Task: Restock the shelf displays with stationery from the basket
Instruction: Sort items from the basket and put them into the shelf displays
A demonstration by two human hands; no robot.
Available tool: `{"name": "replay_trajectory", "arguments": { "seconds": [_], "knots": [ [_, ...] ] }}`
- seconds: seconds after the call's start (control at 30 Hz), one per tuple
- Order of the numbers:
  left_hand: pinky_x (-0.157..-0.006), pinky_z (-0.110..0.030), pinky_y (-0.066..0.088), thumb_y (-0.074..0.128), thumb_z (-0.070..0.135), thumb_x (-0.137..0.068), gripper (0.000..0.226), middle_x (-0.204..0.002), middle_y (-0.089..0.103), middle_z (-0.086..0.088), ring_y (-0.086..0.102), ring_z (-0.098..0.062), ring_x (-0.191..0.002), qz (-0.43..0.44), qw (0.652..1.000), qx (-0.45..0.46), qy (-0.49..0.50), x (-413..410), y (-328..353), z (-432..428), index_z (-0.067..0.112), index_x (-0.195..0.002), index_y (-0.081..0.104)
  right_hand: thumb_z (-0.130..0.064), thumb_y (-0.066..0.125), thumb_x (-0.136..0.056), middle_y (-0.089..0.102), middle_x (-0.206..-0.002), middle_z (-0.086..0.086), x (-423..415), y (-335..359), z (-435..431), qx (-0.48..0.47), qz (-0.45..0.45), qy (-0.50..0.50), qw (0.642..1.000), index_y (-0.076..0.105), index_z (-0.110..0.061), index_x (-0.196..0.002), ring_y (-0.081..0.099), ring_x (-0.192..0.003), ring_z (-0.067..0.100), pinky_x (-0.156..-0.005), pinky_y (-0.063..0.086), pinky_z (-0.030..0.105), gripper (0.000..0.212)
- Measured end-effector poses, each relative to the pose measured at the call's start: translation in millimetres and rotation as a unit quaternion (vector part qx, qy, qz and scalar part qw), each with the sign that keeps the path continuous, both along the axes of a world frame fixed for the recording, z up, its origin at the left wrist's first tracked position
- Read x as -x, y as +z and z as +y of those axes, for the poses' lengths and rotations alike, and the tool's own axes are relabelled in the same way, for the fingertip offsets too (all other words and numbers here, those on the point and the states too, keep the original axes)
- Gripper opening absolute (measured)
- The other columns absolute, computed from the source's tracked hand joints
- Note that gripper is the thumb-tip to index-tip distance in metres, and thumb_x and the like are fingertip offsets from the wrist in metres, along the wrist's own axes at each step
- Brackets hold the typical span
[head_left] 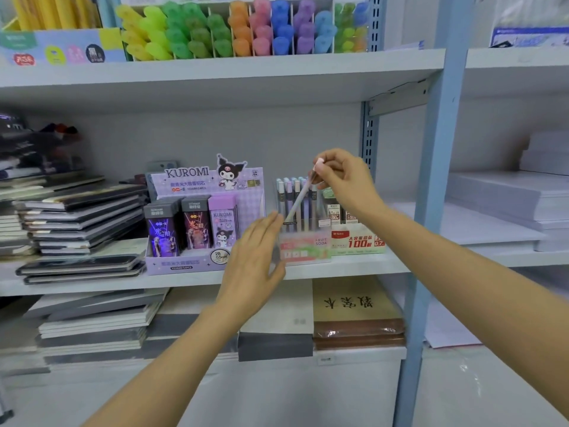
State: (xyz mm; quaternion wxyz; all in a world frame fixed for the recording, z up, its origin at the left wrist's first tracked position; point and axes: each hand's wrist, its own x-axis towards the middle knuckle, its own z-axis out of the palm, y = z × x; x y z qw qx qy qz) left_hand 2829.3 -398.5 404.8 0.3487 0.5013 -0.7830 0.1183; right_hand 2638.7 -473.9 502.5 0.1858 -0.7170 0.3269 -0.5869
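While the right hand (341, 177) pinches the pen (297, 201) up top, its tip leans left toward the pen box (304, 248), by the spread left hand (252, 260).

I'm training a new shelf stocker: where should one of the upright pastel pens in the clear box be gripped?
Pinch its cap end from above. The upright pastel pens stand packed side by side in the clear plastic Fruit Soda box, so only their tops stand free.

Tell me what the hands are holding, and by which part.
The right hand pinches a pen near its capped upper end, over the Fruit Soda display box. The left hand holds nothing, fingers straight.
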Motion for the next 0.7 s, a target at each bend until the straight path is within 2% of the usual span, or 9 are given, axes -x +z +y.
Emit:
{"name": "replay_trajectory", "arguments": {
  "seconds": [0.13,0.37,0.43,0.53,0.63,0.7],
  "knots": [
    [-0.121,-0.036,0.014,0.055,0.022,-0.094,0.075,-0.162,0.009,0.007,0.007,-0.013,-0.15,-0.04,0.999,-0.003,0.004,-4.6,0.4,-2.4,0.02,-0.155,0.012,-0.008,0.053,-0.097,0.069,-0.095,0.016,-14.9,-11.2,-8.2,-0.006,0.062,0.008,0.998,0.061,-0.001,-0.108,0.07,-0.084,0.019,-0.076,0.058,0.026,0.015],
    [-0.12,-0.035,0.016,0.055,0.021,-0.094,0.073,-0.161,0.013,0.008,0.01,-0.013,-0.149,-0.041,0.999,0.004,0.006,-7.9,0.1,-3.9,0.02,-0.155,0.015,-0.008,0.054,-0.097,0.07,-0.096,0.014,-9.7,-2.0,-16.4,-0.03,0.124,0.045,0.991,0.062,-0.002,-0.107,0.071,-0.09,0.024,-0.081,0.059,0.029,0.014],
    [-0.12,-0.037,0.017,0.056,0.021,-0.094,0.073,-0.161,0.014,0.008,0.011,-0.013,-0.149,-0.034,0.999,0.002,0.003,-7.7,-0.4,-3.9,0.02,-0.155,0.015,-0.008,0.055,-0.097,0.071,-0.097,0.016,-13.4,-0.9,-17.2,-0.037,0.121,0.056,0.99,0.061,0.0,-0.112,0.071,-0.088,0.024,-0.078,0.059,0.026,0.018],
    [-0.12,-0.035,0.016,0.056,0.021,-0.093,0.073,-0.161,0.014,0.008,0.01,-0.013,-0.149,-0.03,1.0,-0.001,0.004,-7.4,0.0,-3.8,0.02,-0.155,0.015,-0.011,0.056,-0.096,0.072,-0.093,0.015,-19.4,0.7,-17.6,-0.023,0.114,0.059,0.991,0.058,-0.008,-0.118,0.071,-0.085,0.023,-0.076,0.059,0.027,0.022],
    [-0.12,-0.034,0.016,0.056,0.02,-0.093,0.073,-0.161,0.015,0.008,0.011,-0.013,-0.149,-0.032,0.999,-0.004,0.003,-7.9,0.7,-3.8,0.021,-0.155,0.015,-0.009,0.06,-0.094,0.071,-0.089,0.021,-22.1,2.3,-20.3,-0.026,0.094,0.06,0.993,0.062,-0.005,-0.106,0.071,-0.082,0.03,-0.074,0.06,0.032,0.013],
    [-0.12,-0.036,0.017,0.055,0.02,-0.093,0.073,-0.161,0.016,0.008,0.011,-0.013,-0.149,-0.033,0.999,-0.005,0.003,-8.0,1.2,-3.8,0.021,-0.155,0.015,-0.008,0.061,-0.093,0.07,-0.092,0.024,-23.5,2.0,-22.5,-0.03,0.09,0.06,0.994,0.064,-0.004,-0.104,0.071,-0.082,0.03,-0.073,0.06,0.03,0.012]
  ]
}}
